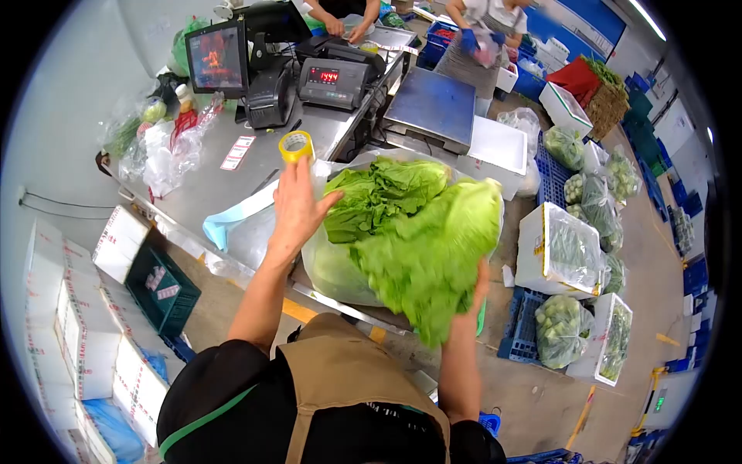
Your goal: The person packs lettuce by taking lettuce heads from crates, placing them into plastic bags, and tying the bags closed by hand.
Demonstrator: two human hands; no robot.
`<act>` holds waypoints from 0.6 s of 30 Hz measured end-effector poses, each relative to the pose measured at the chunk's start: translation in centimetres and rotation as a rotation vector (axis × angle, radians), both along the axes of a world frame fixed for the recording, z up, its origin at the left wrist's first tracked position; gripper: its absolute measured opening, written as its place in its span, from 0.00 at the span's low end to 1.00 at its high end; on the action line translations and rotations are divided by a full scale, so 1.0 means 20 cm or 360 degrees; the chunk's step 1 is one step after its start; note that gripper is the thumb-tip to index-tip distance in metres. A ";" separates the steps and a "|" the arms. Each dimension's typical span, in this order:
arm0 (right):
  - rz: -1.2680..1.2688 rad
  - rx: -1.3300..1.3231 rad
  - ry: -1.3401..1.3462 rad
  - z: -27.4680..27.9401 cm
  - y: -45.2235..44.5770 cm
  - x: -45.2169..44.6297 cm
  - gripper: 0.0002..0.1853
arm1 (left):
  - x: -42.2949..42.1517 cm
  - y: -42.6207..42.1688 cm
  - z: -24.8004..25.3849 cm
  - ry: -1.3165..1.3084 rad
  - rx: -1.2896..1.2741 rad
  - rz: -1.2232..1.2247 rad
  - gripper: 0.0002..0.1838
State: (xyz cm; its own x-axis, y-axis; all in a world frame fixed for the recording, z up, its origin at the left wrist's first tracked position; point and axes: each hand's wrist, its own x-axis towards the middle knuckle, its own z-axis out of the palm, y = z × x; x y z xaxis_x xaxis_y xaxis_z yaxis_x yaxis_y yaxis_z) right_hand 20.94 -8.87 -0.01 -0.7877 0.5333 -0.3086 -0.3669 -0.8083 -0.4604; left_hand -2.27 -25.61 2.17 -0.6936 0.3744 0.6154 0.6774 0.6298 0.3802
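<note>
My right hand (481, 283) grips a large head of green lettuce (437, 251) from its right side; most of the fingers are hidden behind the leaves. Beneath and behind it, more lettuce (375, 197) lies in a clear plastic bag (332, 267) at the table's edge. My left hand (296, 203) hovers to the left of the bag, open, its fingers stretched forward and thumb apart. Its fingertips come up to a yellow roll of tape (296, 145); whether they touch it I cannot tell. A pale blue and white strip (236, 213) lies left of my left wrist.
A scale display (332, 81), a monitor (218, 58) and a label (237, 153) are on the metal table (201, 182). Beyond the bag sits a blue-topped platform scale (433, 104). Foam boxes (553, 251) and bagged vegetables stand at right. Two people work at the far side.
</note>
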 end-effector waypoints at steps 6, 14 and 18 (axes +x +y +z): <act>-0.0134 0.0080 -0.0519 -0.48 0.12 -0.56 0.30 | -0.17 -0.12 -0.15 -0.1268 0.0558 -0.0182 0.13; 0.0203 0.0715 -0.1038 -0.41 0.13 -0.47 0.36 | -0.13 -0.09 -0.17 -0.1507 0.0854 -0.0494 0.14; 0.0205 0.1969 -0.1330 -0.17 0.02 -0.22 0.30 | -0.12 -0.10 -0.17 -0.1410 0.0907 -0.0365 0.19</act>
State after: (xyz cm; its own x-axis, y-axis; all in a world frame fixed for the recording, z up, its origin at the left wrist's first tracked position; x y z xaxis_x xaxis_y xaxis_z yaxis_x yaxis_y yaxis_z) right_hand 16.49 -8.56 -3.36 -0.6771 0.7292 -0.0993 0.3821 0.2330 -0.8943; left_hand -4.59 -27.64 -1.24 -0.9277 0.3694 0.0536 0.0962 0.0979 0.9905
